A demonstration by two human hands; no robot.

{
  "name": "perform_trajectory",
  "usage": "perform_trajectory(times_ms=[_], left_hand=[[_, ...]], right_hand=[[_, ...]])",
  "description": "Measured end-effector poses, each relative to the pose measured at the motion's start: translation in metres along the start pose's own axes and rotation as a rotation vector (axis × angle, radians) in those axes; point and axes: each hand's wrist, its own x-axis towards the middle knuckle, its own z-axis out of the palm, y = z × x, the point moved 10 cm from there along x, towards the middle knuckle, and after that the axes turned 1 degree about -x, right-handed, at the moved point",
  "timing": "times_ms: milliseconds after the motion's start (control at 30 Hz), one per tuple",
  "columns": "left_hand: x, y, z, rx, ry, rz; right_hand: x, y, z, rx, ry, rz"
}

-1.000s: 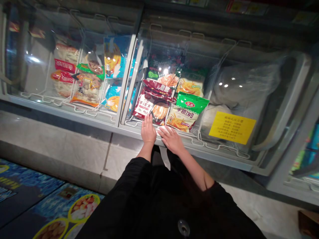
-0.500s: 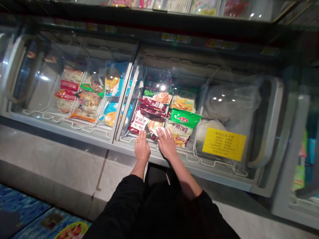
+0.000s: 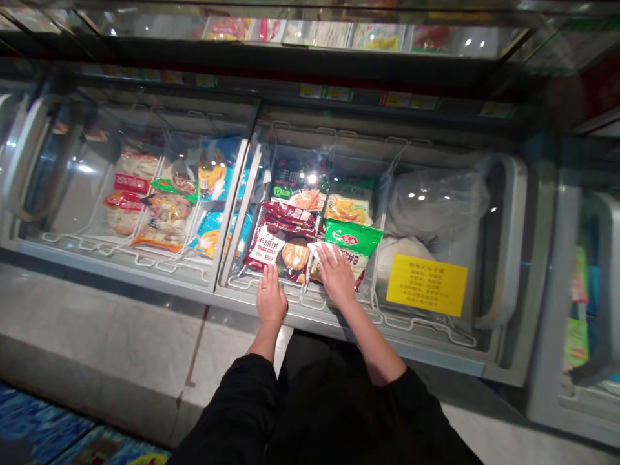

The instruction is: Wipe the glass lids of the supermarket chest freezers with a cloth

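Note:
My right hand (image 3: 338, 276) lies flat on the glass lid, over the green-and-white food packet (image 3: 356, 236) beneath it. A small white cloth (image 3: 316, 248) shows under its fingertips, pressed to the glass; most of it is hidden. To its left, my left hand (image 3: 271, 296) rests at the lid's front edge with straight fingers and nothing in it. Just beyond those fingers, under the glass, is a dark red and white packet (image 3: 264, 242). A packet with a round flatbread picture (image 3: 294, 255) shows between the hands.
A yellow notice (image 3: 427, 284) is on the lid at right, near a curved grey handle (image 3: 513, 239). Wire baskets (image 3: 159, 253) with bagged food sit under the left lid (image 3: 72, 171). Above hangs a shelf (image 3: 271, 51) with packs. Another freezer (image 3: 547, 361) stands at far right.
My right hand has slid right across the glass, the white cloth moving with it, uncovering the flatbread packet. My left hand stays at the front edge. The whole view has shifted slightly.

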Motion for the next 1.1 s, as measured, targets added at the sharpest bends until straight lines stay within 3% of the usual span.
perform_trajectory(times_ms=[100,200,300,367,467,567,667,767,867,933,1000,1100], left_hand=[[0.000,0.006,-0.003,-0.010,-0.008,0.001],[-0.001,0.010,-0.007,-0.024,-0.025,-0.017],[0.001,0.023,-0.008,-0.025,-0.060,0.010],[0.009,0.039,-0.008,-0.027,-0.093,0.072],[0.036,0.071,-0.010,-0.029,-0.121,0.156],[0.075,0.106,-0.018,-0.044,-0.111,0.222],[0.112,0.136,-0.027,-0.064,-0.075,0.287],[0.138,0.157,-0.031,-0.082,-0.045,0.340],[0.151,0.166,-0.031,-0.073,0.006,0.357],[0.155,0.167,-0.030,-0.073,0.034,0.346],[0.158,0.166,-0.027,-0.085,0.038,0.332],[0.161,0.164,-0.024,-0.089,0.029,0.320]], right_hand=[[0.003,-0.018,0.003,0.005,-0.047,-0.110],[0.028,-0.006,-0.010,0.001,-0.065,-0.150],[0.050,0.030,-0.028,-0.003,-0.034,-0.009],[0.048,0.047,-0.032,0.004,-0.009,0.087],[0.026,0.044,-0.026,0.012,0.015,0.131],[0.011,0.024,-0.014,-0.008,0.008,0.075],[0.019,0.017,-0.013,-0.033,-0.009,-0.069],[0.041,0.044,-0.030,-0.073,0.026,-0.096],[0.054,0.088,-0.051,-0.129,0.109,0.093],[0.055,0.098,-0.056,-0.146,0.133,0.169],[0.058,0.090,-0.052,-0.139,0.120,0.133],[0.077,0.066,-0.045,-0.111,0.060,-0.043]])
